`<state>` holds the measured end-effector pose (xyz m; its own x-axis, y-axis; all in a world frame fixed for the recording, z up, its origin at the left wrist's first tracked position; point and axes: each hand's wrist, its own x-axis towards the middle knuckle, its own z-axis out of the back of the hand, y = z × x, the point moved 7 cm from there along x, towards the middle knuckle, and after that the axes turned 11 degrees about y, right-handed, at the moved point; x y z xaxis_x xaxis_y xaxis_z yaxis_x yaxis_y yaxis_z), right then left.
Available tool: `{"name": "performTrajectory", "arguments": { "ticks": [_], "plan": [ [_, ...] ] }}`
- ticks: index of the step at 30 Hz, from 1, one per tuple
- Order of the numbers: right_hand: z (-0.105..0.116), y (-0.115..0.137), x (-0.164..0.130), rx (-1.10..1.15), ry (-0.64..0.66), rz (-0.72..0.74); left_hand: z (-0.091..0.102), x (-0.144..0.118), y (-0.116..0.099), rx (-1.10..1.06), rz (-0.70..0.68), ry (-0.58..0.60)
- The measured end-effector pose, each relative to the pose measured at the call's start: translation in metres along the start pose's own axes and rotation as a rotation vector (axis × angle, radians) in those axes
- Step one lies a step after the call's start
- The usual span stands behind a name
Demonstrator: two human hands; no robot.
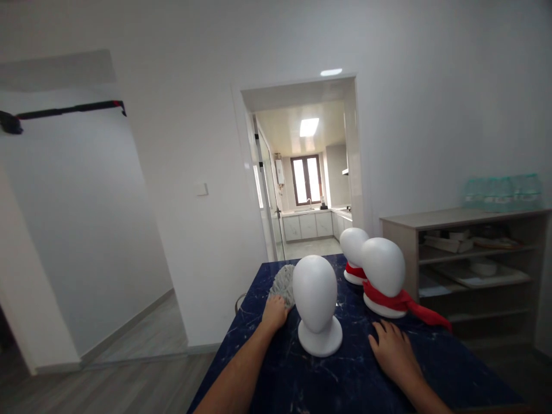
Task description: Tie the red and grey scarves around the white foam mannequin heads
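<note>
Three white foam mannequin heads stand on a dark blue marbled table [345,379]. The nearest head [315,302] is bare. The two behind it, one at the right [383,273] and one farther back [353,246], each wear a red scarf [403,303]. My left hand [274,313] is closed on a grey knitted cloth [283,283] lying left of the bare head. My right hand [393,351] rests flat on the table, fingers apart, just in front of the right scarfed head.
A grey open shelf unit [470,259] holding boxes and trays stands at the right wall. Behind the table a doorway [306,190] opens onto a kitchen. Wooden floor [107,379] lies to the left, below a white wall.
</note>
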<state>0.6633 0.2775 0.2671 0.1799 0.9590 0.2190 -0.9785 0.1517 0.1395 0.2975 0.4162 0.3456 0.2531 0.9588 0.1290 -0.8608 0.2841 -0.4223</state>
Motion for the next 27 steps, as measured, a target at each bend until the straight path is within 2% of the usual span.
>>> {"name": "performTrajectory", "arguments": {
  "ticks": [4, 10, 14, 18, 20, 23, 24, 25, 27],
  "plan": [
    [-0.01, -0.005, 0.003, 0.001, 0.015, -0.005, 0.028, 0.019, 0.014, -0.235, 0.066, -0.027],
    [-0.02, -0.008, 0.002, -0.006, 0.02, -0.001, 0.095, 0.044, 0.019, -0.782, 0.111, -0.059],
    [-0.023, -0.007, 0.001, 0.021, 0.008, 0.016, 0.129, 0.034, 0.012, -1.063, 0.111, 0.019],
    [-0.016, -0.014, 0.005, 0.16, -0.028, 0.038, 0.145, 0.002, 0.005, -1.21, 0.15, 0.138],
    [0.001, -0.021, 0.001, 0.34, -0.06, 0.037, 0.147, -0.018, 0.001, -1.258, 0.197, 0.213],
    [0.057, -0.024, -0.025, 0.599, -0.262, -0.01, 0.155, -0.051, -0.013, -1.285, 0.22, 0.308],
    [0.081, -0.017, -0.038, 0.652, -0.342, -0.001, 0.161, -0.062, -0.023, -1.272, 0.185, 0.331],
    [0.101, -0.002, -0.05, 0.719, -0.361, 0.057, 0.167, -0.072, -0.034, -1.251, 0.132, 0.351],
    [0.136, 0.05, -0.072, 0.847, -0.298, 0.29, 0.179, -0.095, -0.063, -1.215, 0.024, 0.409]
  ]
}}
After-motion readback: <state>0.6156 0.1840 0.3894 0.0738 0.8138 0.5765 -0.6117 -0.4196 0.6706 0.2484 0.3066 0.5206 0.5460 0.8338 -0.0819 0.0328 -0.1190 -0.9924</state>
